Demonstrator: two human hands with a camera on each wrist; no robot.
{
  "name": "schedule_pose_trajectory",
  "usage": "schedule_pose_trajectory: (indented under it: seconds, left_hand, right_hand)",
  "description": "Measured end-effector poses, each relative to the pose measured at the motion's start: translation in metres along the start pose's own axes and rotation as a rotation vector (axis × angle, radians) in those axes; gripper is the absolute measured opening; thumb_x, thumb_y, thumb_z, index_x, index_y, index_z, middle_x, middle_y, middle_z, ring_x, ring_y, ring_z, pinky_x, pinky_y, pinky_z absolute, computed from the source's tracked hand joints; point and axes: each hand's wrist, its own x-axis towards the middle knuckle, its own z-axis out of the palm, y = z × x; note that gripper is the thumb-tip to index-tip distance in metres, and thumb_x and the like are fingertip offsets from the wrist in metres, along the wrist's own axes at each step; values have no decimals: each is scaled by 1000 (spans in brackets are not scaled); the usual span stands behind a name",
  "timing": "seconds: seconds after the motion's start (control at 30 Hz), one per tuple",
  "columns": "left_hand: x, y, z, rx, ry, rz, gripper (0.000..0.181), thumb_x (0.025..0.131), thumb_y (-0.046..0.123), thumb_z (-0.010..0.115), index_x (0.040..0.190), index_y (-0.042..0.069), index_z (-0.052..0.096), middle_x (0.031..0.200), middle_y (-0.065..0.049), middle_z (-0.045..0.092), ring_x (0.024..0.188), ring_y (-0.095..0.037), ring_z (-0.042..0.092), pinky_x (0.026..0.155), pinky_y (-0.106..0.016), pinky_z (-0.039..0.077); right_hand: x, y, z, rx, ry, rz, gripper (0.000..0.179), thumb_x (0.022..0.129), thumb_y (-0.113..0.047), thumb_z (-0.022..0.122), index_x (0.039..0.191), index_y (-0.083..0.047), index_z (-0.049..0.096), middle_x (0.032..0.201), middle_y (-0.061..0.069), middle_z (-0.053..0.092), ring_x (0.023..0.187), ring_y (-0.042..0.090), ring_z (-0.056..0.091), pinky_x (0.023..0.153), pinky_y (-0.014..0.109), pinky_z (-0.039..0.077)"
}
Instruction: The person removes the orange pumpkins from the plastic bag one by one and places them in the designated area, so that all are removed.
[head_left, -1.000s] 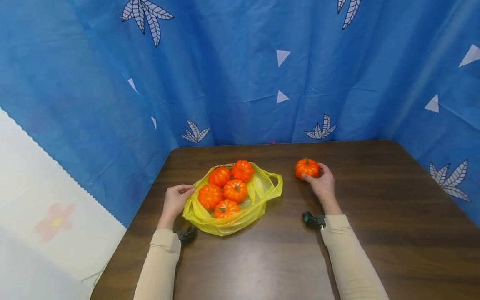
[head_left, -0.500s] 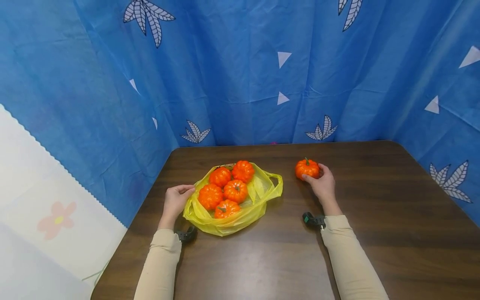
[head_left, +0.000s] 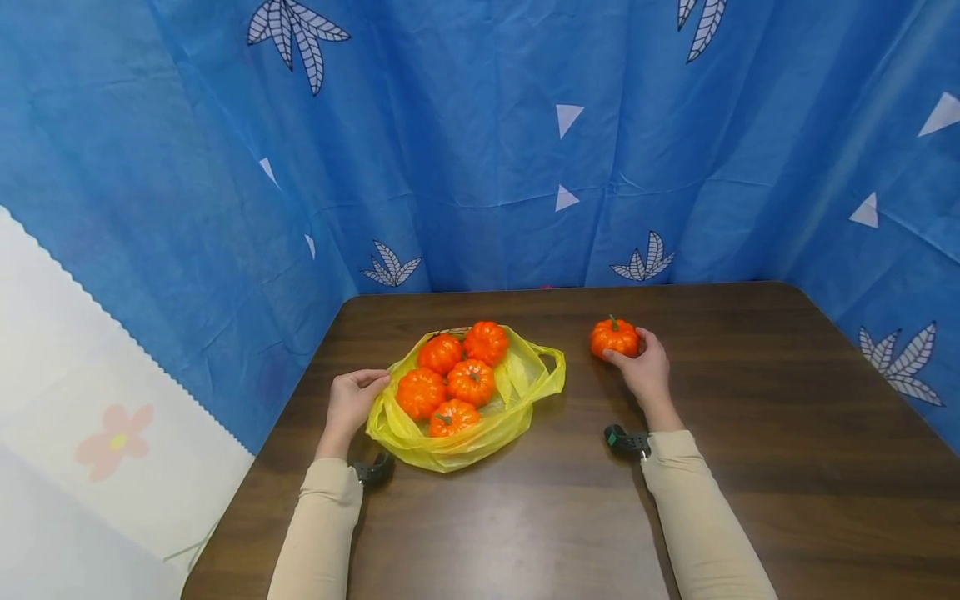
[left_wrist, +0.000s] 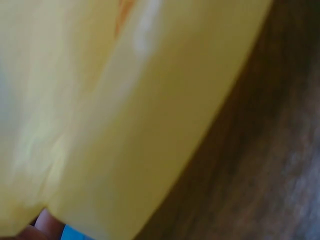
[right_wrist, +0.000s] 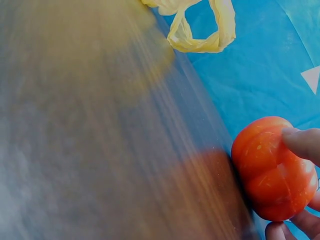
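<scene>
A yellow plastic bag point(head_left: 450, 454) lies spread on the table, with several small orange pumpkins point(head_left: 471, 382) inside its open mouth. At the bag's left edge, my left hand point(head_left: 352, 408) pinches the plastic between thumb and fingers. The left wrist view is mostly filled by the yellow plastic, and only fingertips point(left_wrist: 47, 224) show at its lower left. Right of the bag, my right hand point(head_left: 645, 371) holds another pumpkin point(head_left: 613, 337) with a green stem. In the right wrist view the thumb and fingers go round that pumpkin point(right_wrist: 270, 170), which rests on the table.
The dark brown wooden table point(head_left: 787, 433) extends to the right and toward me. A blue curtain point(head_left: 487, 150) hangs at its back and sides. One bag handle point(head_left: 551, 358) loops out toward the right hand. Black wrist mounts point(head_left: 628, 440) sit at both cuffs.
</scene>
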Motion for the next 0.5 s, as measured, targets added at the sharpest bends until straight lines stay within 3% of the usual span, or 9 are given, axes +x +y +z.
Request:
schedule_pose_trajectory:
  seconds: [0.5]
  left_hand:
    - [0,1,-2,7,-22,-39,27,96,21,69,115,3,74,116,-19,72,87,-17,70,77,-23,60]
  right_hand:
    - [1,0,-2,9,4,16,81,92,-20,72,156,-2,26,159,24,32,143,41,36,120,51,32]
